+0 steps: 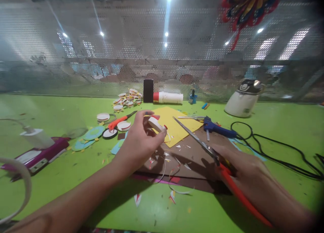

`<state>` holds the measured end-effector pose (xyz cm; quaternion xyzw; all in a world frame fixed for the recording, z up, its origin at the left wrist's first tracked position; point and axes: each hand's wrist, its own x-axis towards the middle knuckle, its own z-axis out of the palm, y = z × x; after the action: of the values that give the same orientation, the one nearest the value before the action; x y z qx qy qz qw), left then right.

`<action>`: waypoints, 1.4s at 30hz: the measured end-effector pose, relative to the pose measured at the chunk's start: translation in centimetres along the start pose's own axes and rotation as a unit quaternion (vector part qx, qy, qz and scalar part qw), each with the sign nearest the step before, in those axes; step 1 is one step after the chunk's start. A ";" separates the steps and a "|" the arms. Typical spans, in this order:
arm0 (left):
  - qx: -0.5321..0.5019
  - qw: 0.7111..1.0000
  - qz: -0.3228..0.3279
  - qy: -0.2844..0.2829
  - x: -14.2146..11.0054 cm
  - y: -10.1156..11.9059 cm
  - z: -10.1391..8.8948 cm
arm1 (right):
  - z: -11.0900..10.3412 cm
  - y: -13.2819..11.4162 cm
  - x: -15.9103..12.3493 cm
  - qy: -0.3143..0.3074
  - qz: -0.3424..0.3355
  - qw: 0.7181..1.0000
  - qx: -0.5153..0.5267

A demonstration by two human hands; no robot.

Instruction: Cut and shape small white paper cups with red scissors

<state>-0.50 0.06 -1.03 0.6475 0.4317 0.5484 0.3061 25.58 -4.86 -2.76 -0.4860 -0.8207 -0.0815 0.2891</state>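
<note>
My left hand (139,138) pinches a small white paper ring (156,124) with red bits at its edge, raised over the brown sheet. In my right hand (255,179) is a pair of scissors (208,148) with red handles. Its blades point up and left, apart from the ring, and look close together. Yellow paper (179,125) lies on the brown sheet (197,162) behind my hands. Scraps and thin curled paper strips (179,191) are scattered below. Left of my left hand lie white discs (124,125) and a second red-handled pair of scissors (118,121).
A blue glue gun (217,128) with a black cord lies at right, near a white, dark-topped container (243,99). Several small paper rings (129,98), a black phone-like slab (148,90) and a white roll (169,97) line the back. A purple power strip (37,157) is at left.
</note>
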 end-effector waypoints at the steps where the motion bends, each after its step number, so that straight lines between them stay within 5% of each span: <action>1: -0.022 1.000 -0.009 -0.008 0.0 0.1 0.0 | 0.1 0.2 0.0 -0.002 0.016 1.000 0.012; 9: -0.157 0.984 -0.067 -0.060 -0.2 0.7 0.0 | 0.7 1.4 -0.4 -0.050 0.091 0.990 0.092; 19: -0.278 0.938 -0.184 -0.092 0.0 1.7 -0.1 | 0.4 0.6 0.4 -0.027 0.042 0.996 0.077; 31: -0.368 0.857 -0.239 -0.271 0.3 2.2 -2.0 | 0.4 0.7 0.0 0.082 -0.059 0.994 0.042; 39: -0.365 0.843 -0.322 -0.229 0.2 2.0 -1.5 | 0.2 1.8 0.3 0.059 -0.051 0.997 0.006; 42: -0.383 0.827 -0.310 -0.269 0.1 2.0 -1.3 | 0.3 1.9 0.4 0.039 -0.075 0.996 0.016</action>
<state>-1.34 -0.83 1.04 0.4320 0.2655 0.3497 0.7878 26.96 -3.47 -3.09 -0.4154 -0.8440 -0.1087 0.3213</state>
